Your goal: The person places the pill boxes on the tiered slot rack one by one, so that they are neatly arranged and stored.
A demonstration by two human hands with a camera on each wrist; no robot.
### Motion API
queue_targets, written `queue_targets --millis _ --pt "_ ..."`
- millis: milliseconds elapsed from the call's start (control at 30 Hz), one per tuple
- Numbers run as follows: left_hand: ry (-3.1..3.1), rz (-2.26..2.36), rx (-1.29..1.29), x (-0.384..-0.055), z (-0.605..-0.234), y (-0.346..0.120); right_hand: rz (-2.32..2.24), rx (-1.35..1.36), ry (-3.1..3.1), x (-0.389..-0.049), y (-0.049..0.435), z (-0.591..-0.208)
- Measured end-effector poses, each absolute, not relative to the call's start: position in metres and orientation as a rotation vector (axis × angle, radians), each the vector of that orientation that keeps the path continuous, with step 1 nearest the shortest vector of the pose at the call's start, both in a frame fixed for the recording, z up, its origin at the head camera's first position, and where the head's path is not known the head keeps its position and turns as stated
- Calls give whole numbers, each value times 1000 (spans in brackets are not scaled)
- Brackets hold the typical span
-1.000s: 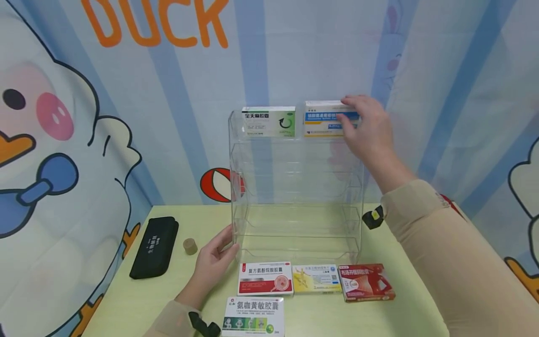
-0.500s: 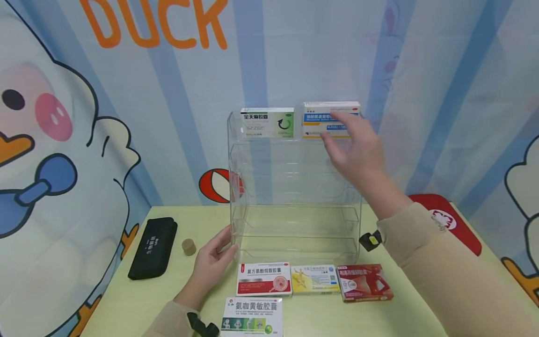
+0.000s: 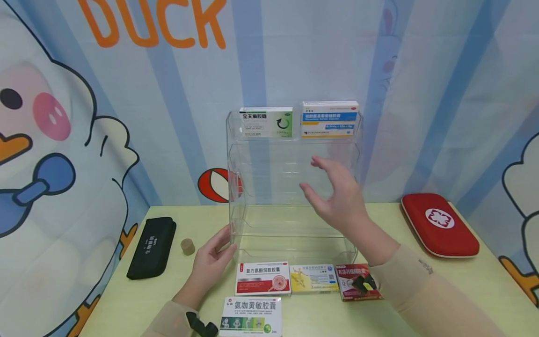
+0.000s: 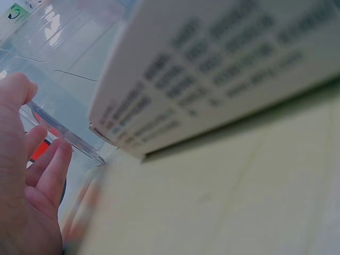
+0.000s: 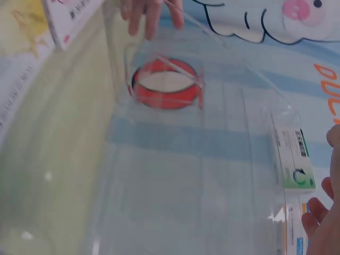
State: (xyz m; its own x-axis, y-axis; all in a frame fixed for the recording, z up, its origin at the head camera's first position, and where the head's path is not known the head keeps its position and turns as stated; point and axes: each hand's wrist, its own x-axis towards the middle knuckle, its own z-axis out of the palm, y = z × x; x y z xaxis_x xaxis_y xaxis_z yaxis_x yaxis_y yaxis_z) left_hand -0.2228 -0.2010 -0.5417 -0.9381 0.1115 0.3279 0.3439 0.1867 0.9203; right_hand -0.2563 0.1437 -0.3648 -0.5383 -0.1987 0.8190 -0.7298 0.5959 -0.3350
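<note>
A clear plastic tiered rack (image 3: 294, 187) stands on the table. Its top tier carries a white-and-green medicine box (image 3: 266, 122) on the left and a blue-and-white medicine box (image 3: 329, 120) on the right. My left hand (image 3: 209, 262) rests against the rack's lower left side, fingers extended, as the left wrist view also shows. In front of the middle tiers, my right hand (image 3: 341, 199) is spread and holds nothing. Before the rack lie a red-and-white medicine box (image 3: 263, 279), a yellow-and-white one (image 3: 314, 279), a red one (image 3: 349, 285) partly covered by the wrist camera, and a white-and-green capsule box (image 3: 251, 314).
A black zip case (image 3: 152, 248) and a small brown cylinder (image 3: 187, 246) lie left of the rack. On the right is a red case with a white emblem (image 3: 440, 225). A printed cartoon curtain (image 3: 311, 51) hangs behind the table.
My right hand has come away from the blue-and-white box, moving down and slightly left, and that box stays on the top tier. The left hand keeps its place.
</note>
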Motion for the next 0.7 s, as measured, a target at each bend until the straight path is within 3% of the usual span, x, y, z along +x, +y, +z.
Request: queue_targets --millis 700 --pt "-2287 -1839 -437 -222 -540 -202 958 848 -2383 -182 106 -454"
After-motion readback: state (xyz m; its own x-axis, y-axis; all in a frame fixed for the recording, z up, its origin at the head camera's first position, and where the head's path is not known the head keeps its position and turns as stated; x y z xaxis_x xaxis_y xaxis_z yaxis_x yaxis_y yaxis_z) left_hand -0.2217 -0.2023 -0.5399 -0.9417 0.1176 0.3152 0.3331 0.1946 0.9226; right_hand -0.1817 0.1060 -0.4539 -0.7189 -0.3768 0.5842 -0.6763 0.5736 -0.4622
